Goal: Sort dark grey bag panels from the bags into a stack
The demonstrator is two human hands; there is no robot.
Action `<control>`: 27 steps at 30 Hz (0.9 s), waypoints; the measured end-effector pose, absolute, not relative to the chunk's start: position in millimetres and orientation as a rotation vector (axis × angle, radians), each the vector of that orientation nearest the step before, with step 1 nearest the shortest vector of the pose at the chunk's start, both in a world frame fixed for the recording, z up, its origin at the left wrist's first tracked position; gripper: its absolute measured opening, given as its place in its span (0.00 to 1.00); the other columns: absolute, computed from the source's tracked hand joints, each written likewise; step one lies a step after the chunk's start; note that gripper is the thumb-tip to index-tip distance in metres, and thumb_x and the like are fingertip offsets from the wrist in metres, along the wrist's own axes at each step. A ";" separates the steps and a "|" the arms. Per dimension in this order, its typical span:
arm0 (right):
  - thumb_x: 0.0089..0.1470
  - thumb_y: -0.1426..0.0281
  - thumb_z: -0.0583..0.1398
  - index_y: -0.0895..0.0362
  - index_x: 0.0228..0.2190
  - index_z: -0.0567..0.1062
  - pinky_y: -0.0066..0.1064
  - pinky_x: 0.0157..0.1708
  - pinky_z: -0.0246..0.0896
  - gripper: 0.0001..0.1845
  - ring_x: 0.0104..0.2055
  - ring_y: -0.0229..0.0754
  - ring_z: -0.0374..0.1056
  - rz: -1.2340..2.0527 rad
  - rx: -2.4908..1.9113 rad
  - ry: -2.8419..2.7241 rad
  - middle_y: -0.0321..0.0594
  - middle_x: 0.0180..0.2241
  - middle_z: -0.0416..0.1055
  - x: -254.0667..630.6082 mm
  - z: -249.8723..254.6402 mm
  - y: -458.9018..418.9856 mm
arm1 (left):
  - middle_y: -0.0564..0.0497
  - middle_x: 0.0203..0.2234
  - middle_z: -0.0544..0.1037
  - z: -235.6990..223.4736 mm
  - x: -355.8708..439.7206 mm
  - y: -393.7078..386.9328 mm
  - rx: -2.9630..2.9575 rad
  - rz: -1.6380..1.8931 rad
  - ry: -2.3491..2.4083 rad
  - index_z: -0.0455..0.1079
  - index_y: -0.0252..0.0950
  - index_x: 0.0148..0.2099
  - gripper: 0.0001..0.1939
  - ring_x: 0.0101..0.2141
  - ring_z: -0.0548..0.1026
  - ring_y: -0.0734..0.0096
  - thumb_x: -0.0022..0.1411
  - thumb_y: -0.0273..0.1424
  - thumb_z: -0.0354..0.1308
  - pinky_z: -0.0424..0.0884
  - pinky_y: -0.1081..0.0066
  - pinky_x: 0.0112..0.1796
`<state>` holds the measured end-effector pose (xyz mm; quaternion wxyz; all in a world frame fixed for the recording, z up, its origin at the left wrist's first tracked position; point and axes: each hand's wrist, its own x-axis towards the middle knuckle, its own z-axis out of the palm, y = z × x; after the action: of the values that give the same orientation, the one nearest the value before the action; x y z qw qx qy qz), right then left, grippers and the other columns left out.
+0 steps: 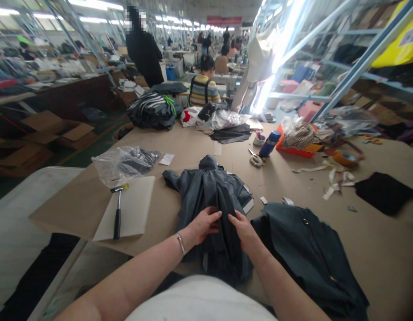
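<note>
Right of the hammer (117, 216), the grey garment (208, 194) lies long axis near-to-far, narrow end farthest, its folds pinched by left hand (205, 226) and right hand (243, 229).

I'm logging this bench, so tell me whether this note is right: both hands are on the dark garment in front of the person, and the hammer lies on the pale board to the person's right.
The side is wrong: the head view shows the hammer on the pale board to the person's left. The left hand and right hand are on the dark garment.
</note>
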<state>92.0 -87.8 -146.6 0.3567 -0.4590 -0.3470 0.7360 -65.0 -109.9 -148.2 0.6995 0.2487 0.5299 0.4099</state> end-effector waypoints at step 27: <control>0.47 0.51 0.56 0.56 0.32 0.78 0.43 0.36 0.67 0.23 0.36 0.52 0.73 2.153 -0.980 -0.934 0.44 0.29 0.76 120.6 -95.1 -83.3 | 0.48 0.22 0.75 -33.0 -96.4 -139.1 0.485 0.867 0.700 0.73 0.31 0.30 0.18 0.24 0.73 0.68 0.32 0.20 0.53 0.70 0.71 0.27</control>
<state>120.6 -83.3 -95.1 0.2947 -0.3683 -0.3509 0.8089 -96.4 -139.1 -33.0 0.8210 0.2280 0.3287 0.4074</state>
